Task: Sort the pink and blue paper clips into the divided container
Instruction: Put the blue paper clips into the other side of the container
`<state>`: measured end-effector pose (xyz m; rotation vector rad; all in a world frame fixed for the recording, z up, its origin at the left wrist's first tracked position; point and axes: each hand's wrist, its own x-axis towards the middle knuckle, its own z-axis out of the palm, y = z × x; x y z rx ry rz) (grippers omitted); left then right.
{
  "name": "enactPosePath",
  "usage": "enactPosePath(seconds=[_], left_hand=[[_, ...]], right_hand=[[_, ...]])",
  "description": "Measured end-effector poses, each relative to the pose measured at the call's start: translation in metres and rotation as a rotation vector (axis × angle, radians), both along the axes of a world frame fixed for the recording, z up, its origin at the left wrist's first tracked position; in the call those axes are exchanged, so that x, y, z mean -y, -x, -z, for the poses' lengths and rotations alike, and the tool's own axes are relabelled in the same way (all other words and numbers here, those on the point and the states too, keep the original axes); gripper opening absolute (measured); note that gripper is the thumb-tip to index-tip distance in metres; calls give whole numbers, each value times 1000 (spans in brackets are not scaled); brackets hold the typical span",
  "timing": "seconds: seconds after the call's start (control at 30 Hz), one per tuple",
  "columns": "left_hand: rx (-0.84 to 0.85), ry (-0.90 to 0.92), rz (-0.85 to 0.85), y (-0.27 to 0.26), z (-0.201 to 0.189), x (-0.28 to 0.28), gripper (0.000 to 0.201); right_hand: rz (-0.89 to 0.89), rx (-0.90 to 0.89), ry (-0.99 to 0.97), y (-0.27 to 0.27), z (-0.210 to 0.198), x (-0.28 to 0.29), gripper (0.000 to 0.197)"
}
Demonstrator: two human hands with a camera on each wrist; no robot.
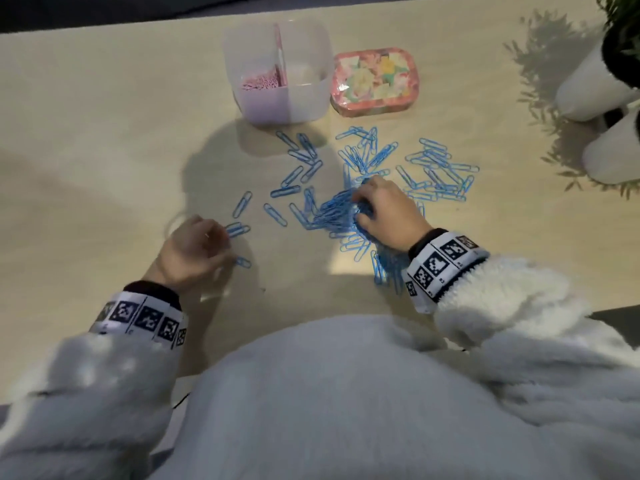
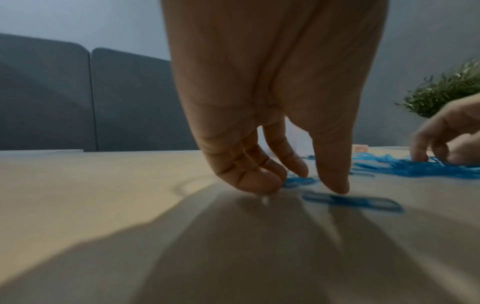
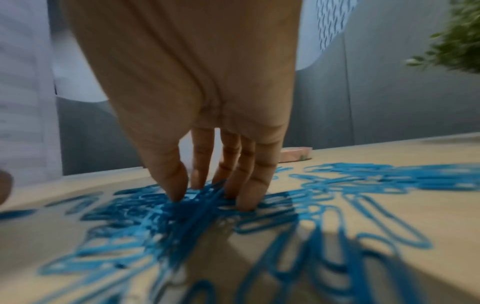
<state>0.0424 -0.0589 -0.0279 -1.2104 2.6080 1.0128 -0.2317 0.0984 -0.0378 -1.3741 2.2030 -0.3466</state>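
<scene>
The translucent divided container [image 1: 304, 98] stands at the back of the table, with pink paper clips [image 1: 261, 81] in its left compartment. Blue paper clips [image 1: 367, 157] lie scattered in front of it. My right hand [image 1: 360, 209] [image 3: 207, 197] digs into the densest heap, its thumb and fingers closing round a bunch of blue clips [image 3: 197, 207]. My left hand [image 1: 228, 247] [image 2: 309, 185] is at the left edge of the scatter with its fingertips down on the table. Its thumb touches one blue clip [image 2: 353, 202] and another clip [image 2: 298, 182] lies by its fingers; it grips nothing.
A flowered pink tin [image 1: 375, 81] sits right of the container. White plant pots [image 1: 588, 84] with green plants stand at the far right. Bare tabletop [image 1: 86, 168] stretches to the left. Dark panels [image 2: 78, 98] rise behind the table.
</scene>
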Motion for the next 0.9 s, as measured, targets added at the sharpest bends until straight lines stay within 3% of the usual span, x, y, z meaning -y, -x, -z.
enactPosePath(seconds=[0.07,0.13,0.2,0.27,0.4,0.47,0.57,0.67,0.77,0.83,0.9], left_hand=[[-28,-23,-46,2,7,-11,16],[-43,1,-93,11,9,-16,13],[-54,15,-87,22,9,-18,15],[-60,45,-44,33,8,-21,19],[-22,248,-26,48,13,-23,45],[28,248,-35,54,13,-21,58],[-46,181,-68,62,15,-25,43],[-100,102,-27,72,15,-28,27],[-118,153,47,89,11,-16,26],[-140,222,88,107,6,0,27],[-137,261,174,130,2,17,37]], right_hand=[[5,139,76,1,-6,5,21],[209,246,200,20,-14,13,19],[342,132,256,49,-17,22,22],[342,-71,169,70,-16,32,30],[190,-167,-9,72,-6,53,37],[73,-196,-18,57,-3,56,36],[-101,-232,22,24,0,52,34],[-201,-136,81,5,3,45,31],[24,-26,189,20,2,54,31],[166,-92,186,39,2,65,30],[166,-145,117,49,0,76,28]])
